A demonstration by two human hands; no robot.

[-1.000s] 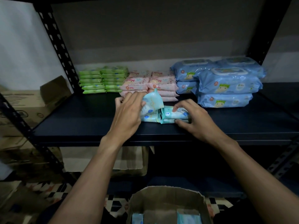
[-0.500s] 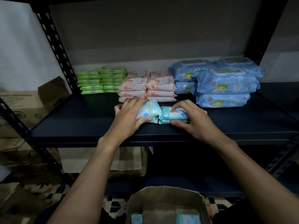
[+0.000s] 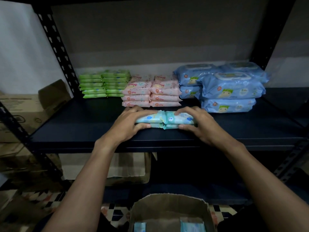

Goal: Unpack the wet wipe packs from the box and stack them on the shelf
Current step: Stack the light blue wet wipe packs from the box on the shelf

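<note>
L hand (image 3: 128, 126), R hand (image 3: 199, 126) fingers grip teal packs (image 3: 167, 119) (shelf (image 3: 75, 124)) | box (image 3: 168, 206): prob 2 more

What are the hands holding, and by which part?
Teal wipe packs on the shelf: left hand grips the left pair's outer end, right hand the right pair's.

Below the shelf (image 3: 75, 126), the bottom edge cuts off the box (image 3: 168, 205) and its inner packs (image 3: 192, 227). On the shelf, the left hand (image 3: 128, 124) and right hand (image 3: 199, 126) hide the outer ends of the teal packs (image 3: 164, 118), whose print is unreadably small.
</note>
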